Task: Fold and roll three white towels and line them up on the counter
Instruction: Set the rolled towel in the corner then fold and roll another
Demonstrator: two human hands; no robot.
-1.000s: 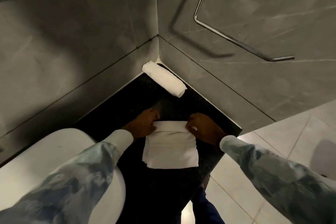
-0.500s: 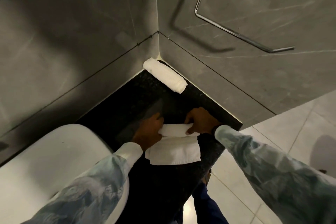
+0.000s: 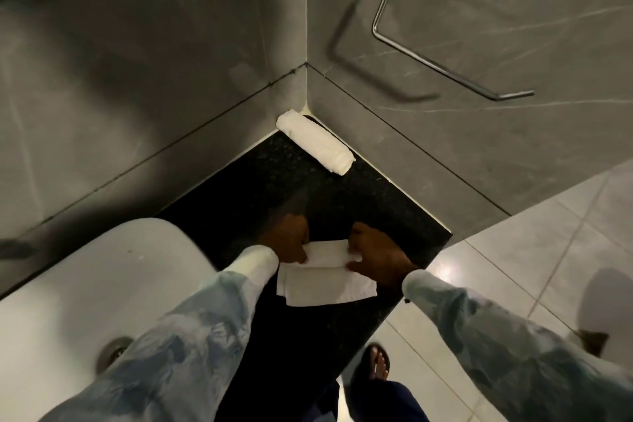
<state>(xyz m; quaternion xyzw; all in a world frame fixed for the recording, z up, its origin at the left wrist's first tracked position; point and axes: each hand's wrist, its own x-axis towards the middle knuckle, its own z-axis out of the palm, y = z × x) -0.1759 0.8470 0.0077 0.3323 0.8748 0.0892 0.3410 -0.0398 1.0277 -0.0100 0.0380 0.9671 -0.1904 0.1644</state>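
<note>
A folded white towel [image 3: 327, 281] lies on the black counter [image 3: 274, 188], its far end wound into a thick roll. My left hand [image 3: 289, 240] grips the roll's left end and my right hand [image 3: 376, 255] grips its right end, fingers curled over it. The flat unrolled part stretches toward me, near the counter's front edge. One finished rolled white towel [image 3: 315, 142] lies in the far corner along the right wall. No third towel is in view.
A white sink basin [image 3: 85, 291] with a drain [image 3: 113, 351] sits at the left, partly under my left sleeve. A chrome towel bar [image 3: 445, 68] juts from the right wall. Grey tiled floor [image 3: 531, 267] and my sandalled foot [image 3: 376, 361] lie below right.
Both hands have rolled the towel toward me; the roll is thicker and the flat part shorter. The camera has tilted, bringing more of the sink and floor into view.
</note>
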